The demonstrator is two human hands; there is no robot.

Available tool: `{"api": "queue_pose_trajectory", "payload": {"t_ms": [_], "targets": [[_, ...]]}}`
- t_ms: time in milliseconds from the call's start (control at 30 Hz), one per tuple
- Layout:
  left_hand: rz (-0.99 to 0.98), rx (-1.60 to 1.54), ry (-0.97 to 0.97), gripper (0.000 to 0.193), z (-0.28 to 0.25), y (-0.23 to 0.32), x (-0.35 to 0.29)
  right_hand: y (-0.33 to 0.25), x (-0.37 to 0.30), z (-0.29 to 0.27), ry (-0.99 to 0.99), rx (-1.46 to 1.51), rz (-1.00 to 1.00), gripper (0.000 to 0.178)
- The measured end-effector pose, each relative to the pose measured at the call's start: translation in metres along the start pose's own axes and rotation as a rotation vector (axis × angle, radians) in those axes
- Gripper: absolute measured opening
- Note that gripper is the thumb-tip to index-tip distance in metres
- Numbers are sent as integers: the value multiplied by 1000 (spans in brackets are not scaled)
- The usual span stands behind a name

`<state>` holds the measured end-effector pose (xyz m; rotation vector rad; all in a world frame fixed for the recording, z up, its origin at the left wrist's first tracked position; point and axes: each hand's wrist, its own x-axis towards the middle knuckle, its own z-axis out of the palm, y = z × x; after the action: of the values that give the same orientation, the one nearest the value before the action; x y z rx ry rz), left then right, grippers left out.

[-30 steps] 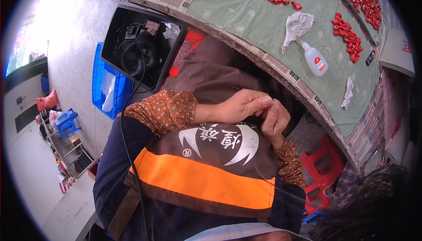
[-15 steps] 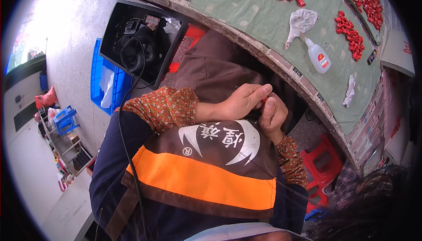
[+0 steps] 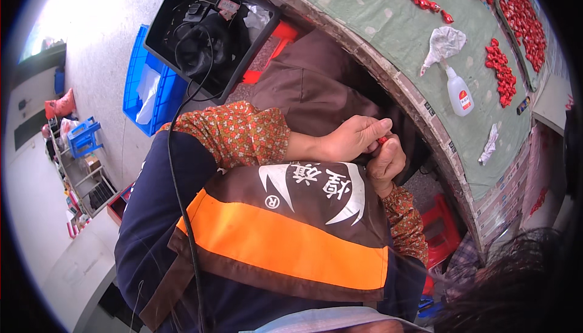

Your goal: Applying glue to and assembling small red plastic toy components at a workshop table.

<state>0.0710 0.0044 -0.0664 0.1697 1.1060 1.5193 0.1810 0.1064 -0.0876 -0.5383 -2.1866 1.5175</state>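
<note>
You have both hands drawn together in front of your apron (image 3: 303, 242), at the table's (image 3: 419, 93) near edge, with a small red piece (image 3: 382, 141) caught between the fingertips. Your left hand (image 3: 355, 139) is curled, its thumb stretched out over the top of the piece, while your right hand (image 3: 387, 162) is also curled, its thumb just below the piece; both seem to pinch it, though the fingers underneath are hidden. You probably hold it this close to your body so that your forearms stay steady and both thumbs can reach something so small. Only a speck of red shows, so I cannot tell which way it points or how its long axis runs. On the green cloth (image 3: 364, 8), the loose red pieces (image 3: 501, 75) near the right side form a band running roughly away from you, but the pieces within it point in mixed directions. A white bottle (image 3: 460, 96) is near that band, its nozzle aimed at the crumpled tissue (image 3: 446, 44) and touching or nearly touching it, perhaps to catch drips; whether the bottle stands or lies is unclear. The black bin (image 3: 243, 75) sits over the blue crate (image 3: 136, 99) on your left, likely to keep its contents off the floor.
</note>
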Motion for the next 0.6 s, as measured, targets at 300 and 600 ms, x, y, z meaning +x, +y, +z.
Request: {"api": "queue_pose_trajectory", "payload": {"t_ms": [300,600], "targets": [[-55,-85,2,51,-4,-10,4,-1,-2,2,-2,17,71,46],[291,150,-6,36,-6,-2,1,-13,8,1,-39,288,144,38]]}}
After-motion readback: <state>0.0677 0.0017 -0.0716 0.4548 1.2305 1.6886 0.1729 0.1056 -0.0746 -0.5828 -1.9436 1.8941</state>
